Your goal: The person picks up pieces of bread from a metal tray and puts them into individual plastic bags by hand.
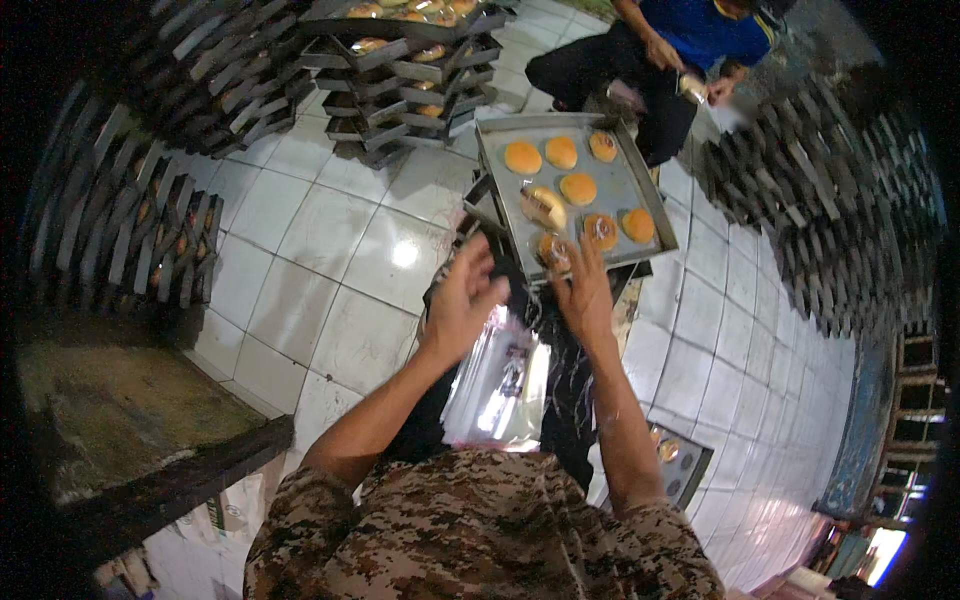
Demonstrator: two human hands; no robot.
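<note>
Several round golden buns [577,189] lie on a metal baking tray [517,217] before me, some in clear printed wrappers. My right hand [585,292] reaches over the tray's near edge, its fingertips at a wrapped bun [555,253]; whether it grips the bun cannot be told. My left hand [465,300] is raised left of the tray, fingers apart and slightly blurred, holding nothing. A stack of clear plastic bags [499,382] with printing lies on my lap, below both hands. A longer wrapped bread [545,208] rests near the tray's left side.
Stacked trays with buns [397,97] stand at the back left, more tray stacks [150,225] at far left and right [810,195]. A co-worker in a blue shirt [694,34] sits beyond the tray, holding a wrapped bread. Another tray [694,476] lies on the tiled floor at my right.
</note>
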